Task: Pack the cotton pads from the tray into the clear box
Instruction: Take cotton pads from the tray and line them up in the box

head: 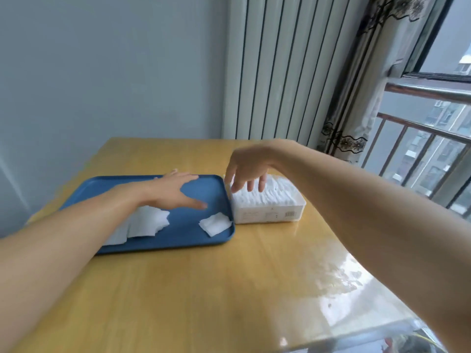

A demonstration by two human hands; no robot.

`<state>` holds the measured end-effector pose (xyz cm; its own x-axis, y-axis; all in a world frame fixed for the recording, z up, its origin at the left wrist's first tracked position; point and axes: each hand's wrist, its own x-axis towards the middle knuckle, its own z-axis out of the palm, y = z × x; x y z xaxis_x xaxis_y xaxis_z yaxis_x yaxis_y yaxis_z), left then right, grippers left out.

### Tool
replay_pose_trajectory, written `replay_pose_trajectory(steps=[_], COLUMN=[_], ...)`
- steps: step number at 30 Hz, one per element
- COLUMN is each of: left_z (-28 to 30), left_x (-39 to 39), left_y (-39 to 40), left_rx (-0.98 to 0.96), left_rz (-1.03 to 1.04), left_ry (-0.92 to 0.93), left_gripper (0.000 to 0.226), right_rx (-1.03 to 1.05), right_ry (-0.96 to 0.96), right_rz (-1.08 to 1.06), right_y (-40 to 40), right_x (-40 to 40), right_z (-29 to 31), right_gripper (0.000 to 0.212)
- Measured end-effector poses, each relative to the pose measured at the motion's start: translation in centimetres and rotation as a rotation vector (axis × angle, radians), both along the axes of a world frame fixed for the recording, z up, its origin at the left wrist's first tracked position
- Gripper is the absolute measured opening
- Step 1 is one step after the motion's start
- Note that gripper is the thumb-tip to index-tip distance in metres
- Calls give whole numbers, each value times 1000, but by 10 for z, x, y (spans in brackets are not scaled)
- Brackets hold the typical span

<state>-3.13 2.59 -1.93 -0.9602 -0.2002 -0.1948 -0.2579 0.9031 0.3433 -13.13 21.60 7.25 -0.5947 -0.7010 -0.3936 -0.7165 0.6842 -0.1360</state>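
Loose cotton pads (215,223) lie at the blue tray's (84,189) near right corner, a bigger pile (147,221) near its front edge under the left forearm. The left hand (175,191), fingers spread and empty, hovers nearest them. The right hand (248,169), fingers relaxed, touches the packed pads in the clear box (270,212), just beside the tray's right edge.

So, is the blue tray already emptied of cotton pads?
No, the blue tray still holds cotton pads: a stack partly under the left forearm and another small stack near its right edge.
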Motion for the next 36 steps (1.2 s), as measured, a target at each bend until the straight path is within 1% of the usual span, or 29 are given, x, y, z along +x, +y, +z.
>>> replay_pose_trajectory(steps=[2, 3, 6, 7, 9, 12, 13, 16, 17, 18, 19, 21, 22, 23, 24, 26, 29, 31, 32, 34, 35, 36], left_z=[-2, -5, -13, -16, -25, -36, -39, -46, -49, -52, -56, -61, -62, -62, -61, -58, -54, -50, -49, -46, -44, -43], left_x=[17, 27, 49, 54, 62, 71, 71, 66, 63, 58, 53, 41, 37, 33, 30, 27, 23, 21, 21, 20, 20, 19], left_y=[-24, -39, -73, -81, -91, -94, -93, -86, -81, -76, -71, -64, -63, -64, -65, -69, -75, -77, -78, -77, -76, -75], left_rx=[-17, -46, -62, -44, 15, 117, 143, 178, 182, 183, 181, 178, 182, 193, 201, 212, 229, 248, 273, 328, 342, 364], left_rz=[73, 108, 213, 230, 249, 290, 297, 295, 299, 305, 312, 314, 307, 299, 291, 266, 246, 241, 247, 312, 340, 360], left_ry=[-41, -49, -69, -67, -57, 28, 67, 148, 172, 205, 239, 287, 291, 290, 282, 269, 267, 312, 347, 442, 506, 561], left_gripper=[92, 87, 83, 84, 85, 76, 73, 72, 73, 74, 75, 77, 77, 77, 75, 64, 33, 13, 18, 38, 41, 39], right_rx=[46, 82, 226, 282, 371, 393, 377, 218, 130, 2, -144, -406, -497, -546, -565, -551, -532, -616, -658, -717, -754, -794], right_ry=[49, 108, 288, 342, 382, 318, 299, 279, 257, 171, 30, -288, -389, -436, -447, -389, -275, -272, -275, -259, -250, -254], right_rz=[148, 227, 381, 404, 403, 326, 288, 267, 257, 196, 97, -66, -138, -200, -235, -275, -268, -277, -271, -248, -252, -267], right_y=[-15, -24, -41, -44, -51, -63, -64, -67, -66, -67, -67, -69, -70, -72, -73, -75, -74, -73, -73, -71, -69, -67], right_x=[12, 19, 35, 36, 34, 30, 31, 35, 34, 31, 29, 27, 25, 24, 26, 29, 31, 34, 37, 40, 41, 42], right_z=[-25, -36, -65, -72, -80, -83, -82, -70, -68, -68, -72, -85, -94, -103, -110, -121, -132, -136, -138, -138, -137, -137], right_gripper=[52, 55, 62, 61, 57, 42, 40, 42, 38, 31, 26, 31, 36, 39, 41, 39, 43, 47, 48, 39, 33, 29])
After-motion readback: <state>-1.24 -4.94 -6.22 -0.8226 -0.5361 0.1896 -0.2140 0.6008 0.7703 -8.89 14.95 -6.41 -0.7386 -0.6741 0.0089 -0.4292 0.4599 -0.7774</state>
